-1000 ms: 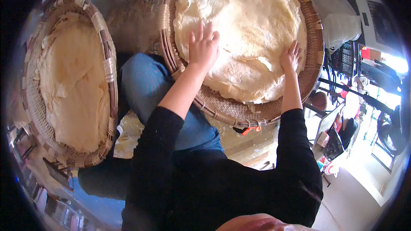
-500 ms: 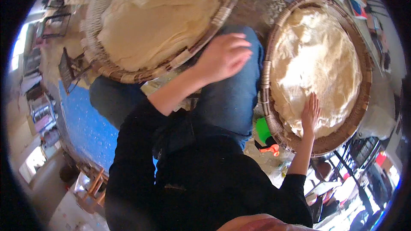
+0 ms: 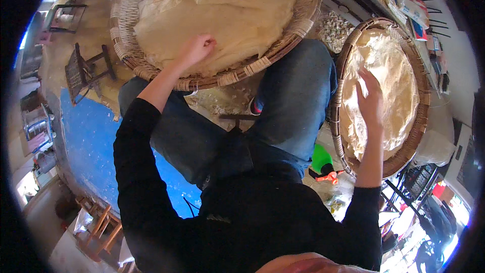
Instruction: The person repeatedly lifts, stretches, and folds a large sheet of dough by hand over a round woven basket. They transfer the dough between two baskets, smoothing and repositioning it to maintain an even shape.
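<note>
My left hand (image 3: 199,49), fingers curled, pinching or not I can't tell, now swung from my right knee (image 3: 305,63) to over the pale sheet (image 3: 217,20) in the left basket (image 3: 257,65), my right hand (image 3: 371,101), fingers parted, over the crumpled sheet (image 3: 389,60) in the right basket (image 3: 423,96); work seemingly spans both.

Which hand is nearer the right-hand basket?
Right. The right hand is over the pale sheet in the right-hand basket; the left hand is off to its left, over the other basket.
</note>
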{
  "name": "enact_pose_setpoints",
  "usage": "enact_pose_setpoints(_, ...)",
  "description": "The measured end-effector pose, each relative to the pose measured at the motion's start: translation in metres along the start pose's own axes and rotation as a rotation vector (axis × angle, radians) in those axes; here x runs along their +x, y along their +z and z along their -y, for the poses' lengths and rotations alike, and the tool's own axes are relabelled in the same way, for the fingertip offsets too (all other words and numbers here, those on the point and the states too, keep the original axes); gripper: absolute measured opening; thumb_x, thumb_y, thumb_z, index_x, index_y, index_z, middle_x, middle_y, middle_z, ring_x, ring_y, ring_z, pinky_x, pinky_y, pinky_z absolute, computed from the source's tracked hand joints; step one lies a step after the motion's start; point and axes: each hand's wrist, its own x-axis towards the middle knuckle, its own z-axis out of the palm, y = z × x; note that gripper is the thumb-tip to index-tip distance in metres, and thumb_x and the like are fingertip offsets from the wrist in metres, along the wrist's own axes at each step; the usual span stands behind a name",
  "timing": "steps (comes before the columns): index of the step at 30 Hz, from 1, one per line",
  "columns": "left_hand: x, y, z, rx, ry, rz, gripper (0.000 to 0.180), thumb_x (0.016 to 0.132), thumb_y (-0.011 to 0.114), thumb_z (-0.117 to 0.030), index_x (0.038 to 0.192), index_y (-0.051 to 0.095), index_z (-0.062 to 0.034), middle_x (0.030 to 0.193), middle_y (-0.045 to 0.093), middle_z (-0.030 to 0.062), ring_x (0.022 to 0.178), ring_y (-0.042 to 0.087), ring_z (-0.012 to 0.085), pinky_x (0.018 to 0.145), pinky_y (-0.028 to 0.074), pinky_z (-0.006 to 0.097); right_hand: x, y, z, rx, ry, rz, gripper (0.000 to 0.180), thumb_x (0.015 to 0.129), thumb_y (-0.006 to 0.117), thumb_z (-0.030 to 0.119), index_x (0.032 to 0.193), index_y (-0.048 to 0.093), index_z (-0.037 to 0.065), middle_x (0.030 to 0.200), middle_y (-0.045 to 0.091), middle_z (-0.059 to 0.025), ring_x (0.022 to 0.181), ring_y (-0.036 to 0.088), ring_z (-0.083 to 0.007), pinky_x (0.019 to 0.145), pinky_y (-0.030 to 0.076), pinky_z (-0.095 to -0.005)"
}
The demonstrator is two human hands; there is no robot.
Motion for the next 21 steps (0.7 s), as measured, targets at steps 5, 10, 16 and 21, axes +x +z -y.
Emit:
enact_pose_setpoints(5, 0.0, 0.02, -0.025, 0.181, 0.214, 0.04, 0.043, 0.089, 0.063, -0.044, 0.108, 0.067, -0.0062, 0.091, 0.07, 0.0154, 0.083, 0.067, 0.0277, 0.075, 0.052, 0.039, 0.074, 0.059, 0.132, 0.263, -0.334, -0.048, 0.024, 0.089, 0.065, 0.015, 0.111, 0.067, 0.004, 0.117, 0.066, -0.0145, 0.108, 0.062, -0.0322, 0.093, 0.049, -0.0377)
enact_pose_setpoints(10, 0.042, 0.028, 0.005, -0.121, -0.014, 0.064, 0.049, 0.091, 0.06, -0.045, 0.115, 0.064, -0.0024, 0.099, 0.069, 0.018, 0.092, 0.066, 0.028, 0.082, 0.05, 0.037, 0.112, 0.131, 0.225, 0.184, -0.322, 0.309, 0.035, 0.095, 0.055, 0.036, 0.114, 0.065, 0.008, 0.109, 0.067, -0.0135, 0.1, 0.063, -0.0347, 0.084, 0.05, -0.0448)
enact_pose_setpoints(16, 0.05, -0.033, 0.009, -0.388, 0.075, -0.397, 0.039, 0.097, 0.054, -0.035, 0.113, 0.061, -0.0006, 0.094, 0.068, 0.0184, 0.086, 0.065, 0.0285, 0.077, 0.048, 0.039, 0.122, 0.157, 0.233, 0.042, -0.205, 0.646, 0.038, 0.096, 0.051, 0.041, 0.115, 0.065, 0.012, 0.107, 0.067, -0.013, 0.1, 0.063, -0.0331, 0.084, 0.05, -0.0436)
enact_pose_setpoints(21, 0.017, -0.079, -0.027, -0.298, 0.142, -0.629, 0.023, 0.099, 0.05, -0.025, 0.104, 0.062, -0.006, 0.083, 0.064, 0.0181, 0.078, 0.064, 0.032, 0.066, 0.047, 0.04, 0.154, 0.178, 0.231, 0.539, -0.181, 0.649, 0.053, 0.097, 0.048, 0.049, 0.124, 0.06, 0.006, 0.122, 0.062, -0.0174, 0.111, 0.061, -0.0325, 0.096, 0.048, -0.044)
